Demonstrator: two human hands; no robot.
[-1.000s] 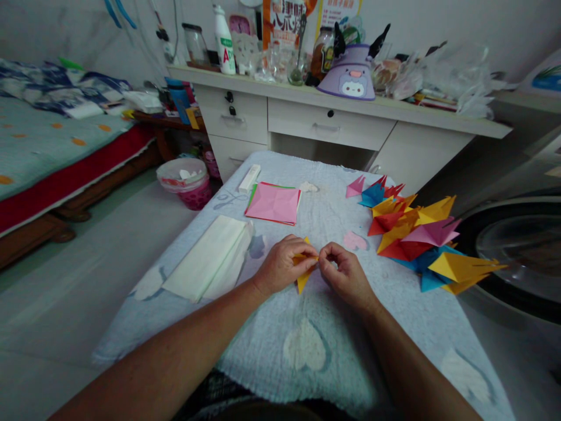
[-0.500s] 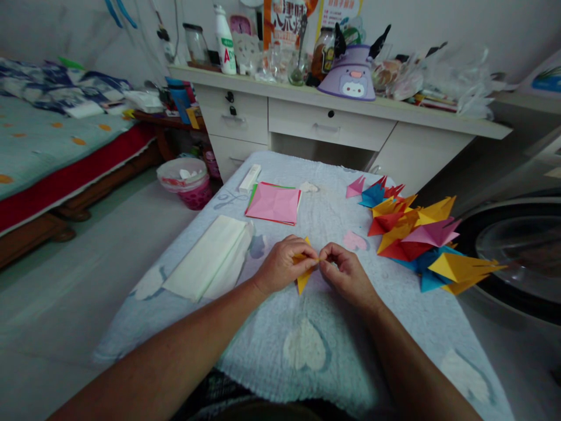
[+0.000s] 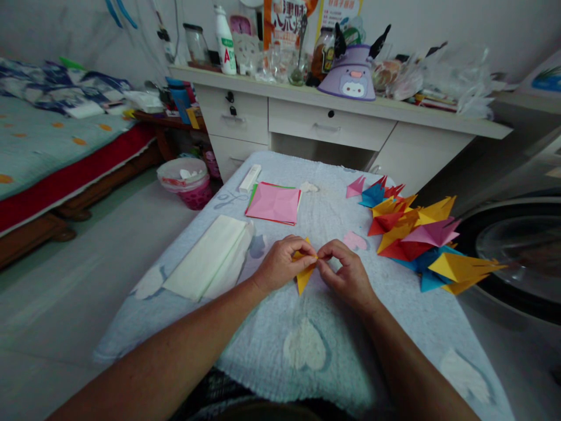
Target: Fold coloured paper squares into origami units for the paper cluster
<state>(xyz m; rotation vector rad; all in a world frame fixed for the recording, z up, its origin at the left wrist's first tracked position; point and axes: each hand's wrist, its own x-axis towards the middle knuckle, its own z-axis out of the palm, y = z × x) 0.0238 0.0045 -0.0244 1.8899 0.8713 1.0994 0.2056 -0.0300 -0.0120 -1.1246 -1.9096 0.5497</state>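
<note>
A small piece of folded yellow origami paper point(image 3: 303, 280) is held above the cloth-covered table point(image 3: 263, 333), partly hidden by fingers. My left hand point(image 3: 286, 261) is closed, its thumb and fingers pinching the paper from the left. From the other side my right hand point(image 3: 344, 272) pinches the paper's right tip between thumb and forefinger. Folded paper cranes point(image 3: 407, 234) in yellow, red, blue and pink lie in a cluster along the table's right side. A stack of square paper sheets point(image 3: 274, 203), pink on top, rests beyond my left hand.
Left of my hands lies a pale folded sheet or packet point(image 3: 210, 254). A small white box point(image 3: 250, 178) sits near the far left corner. Past the table stands a white desk point(image 3: 302, 120) crowded with items. A pink bin point(image 3: 193, 187) is on the floor at left, a washing machine point(image 3: 517, 240) at right.
My right thumb and forefinger have shifted slightly left, and the right hand has turned a little, its pinch closer to my left fingertips. The left hand and the other things look unmoved.
</note>
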